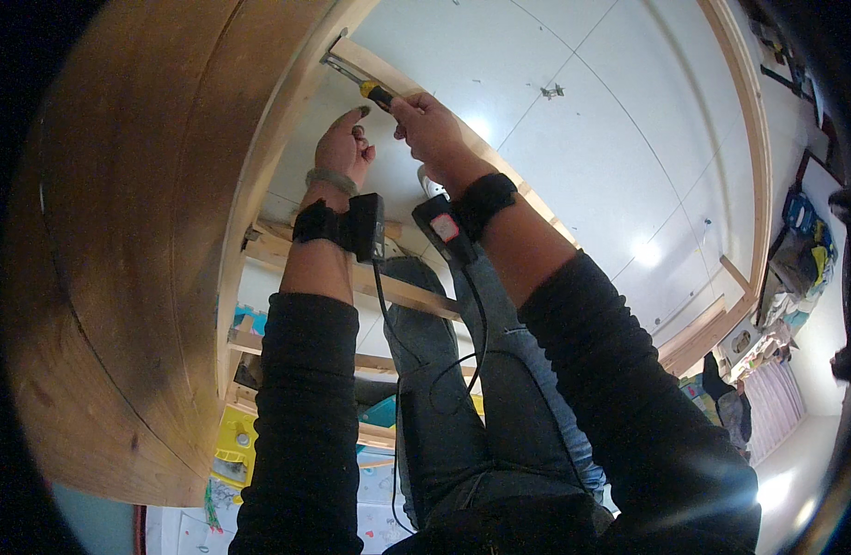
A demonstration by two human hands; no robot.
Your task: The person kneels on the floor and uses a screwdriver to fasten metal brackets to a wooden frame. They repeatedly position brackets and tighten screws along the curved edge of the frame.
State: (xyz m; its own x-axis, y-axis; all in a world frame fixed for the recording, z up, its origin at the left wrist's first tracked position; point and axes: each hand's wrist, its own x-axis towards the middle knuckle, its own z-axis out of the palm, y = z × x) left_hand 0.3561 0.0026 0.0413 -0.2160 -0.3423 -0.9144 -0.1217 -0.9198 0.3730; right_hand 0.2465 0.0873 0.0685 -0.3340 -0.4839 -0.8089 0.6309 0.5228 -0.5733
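My right hand (429, 129) is closed around the yellow-and-black handle of a screwdriver (377, 93). Its metal shaft points to the upper left, and the tip meets a small metal bracket (330, 54) where a wooden slat (388, 69) joins a long wooden board (291, 102). Just left of the handle is my left hand (345, 151), apart from it. One finger there stretches toward the screwdriver while the others curl inward; anything small inside them cannot be made out.
More wooden crossbars (411, 294) run across my legs, which stand inside the frame. A wide wooden panel (129, 231) rises on the left. Black cables (481, 314) hang from boxes strapped at my wrists. A small metal piece (552, 92) lies on the pale tiled floor (619, 139).
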